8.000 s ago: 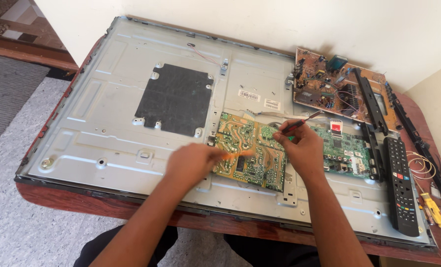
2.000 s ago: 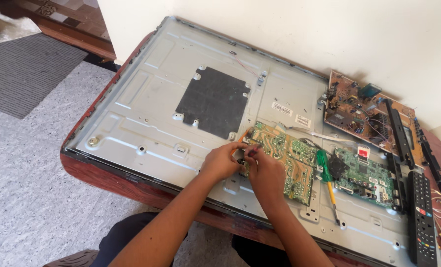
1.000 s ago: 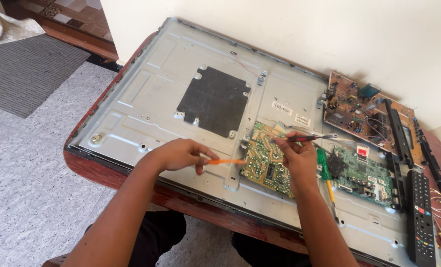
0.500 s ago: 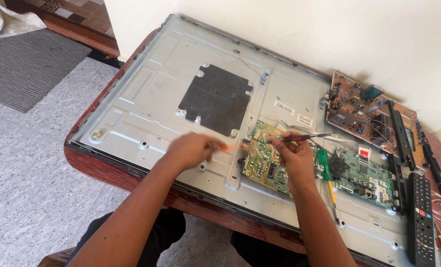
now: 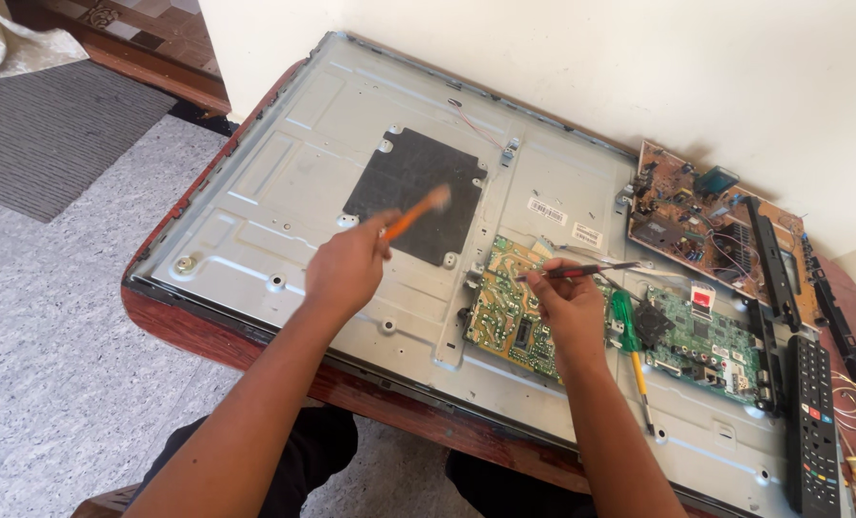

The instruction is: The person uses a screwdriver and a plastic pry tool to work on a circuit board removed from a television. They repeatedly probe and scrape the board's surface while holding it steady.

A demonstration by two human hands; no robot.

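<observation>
The left hand point(image 5: 344, 271) grips an orange-handled brush point(image 5: 413, 213) and has swung away from the yellow-green circuit board point(image 5: 511, 309); half a second ago the brush tip was at the board's left edge, and it is now raised over the black pad point(image 5: 413, 192) near the middle of the metal back panel point(image 5: 284, 182). The brush is motion-blurred, so the stroke is judged to be in progress. Brushing contact with the board has therefore lapsed for the moment.

The right hand point(image 5: 564, 305) has stayed in place over the top edge of the circuit board. It is closed around a thin red-and-black tool point(image 5: 581, 270), held nearly level with its tip pointing toward the right edge of the panel. Whether the tool touches the board cannot be told.

Hand pose: the left forearm enters from the near edge of the table point(image 5: 207, 331) and angles up and right, wrist cocked, fingers wrapped on the brush handle. The right forearm rises almost straight from the near edge, with the knuckles turned toward the camera.

A green-handled screwdriver point(image 5: 629, 345) lies on the panel just right of the right hand, between the circuit board and a green board point(image 5: 706, 345). A brown board point(image 5: 696, 216) sits at the far right corner, and a black remote control point(image 5: 811, 422) lies near the right edge.
</observation>
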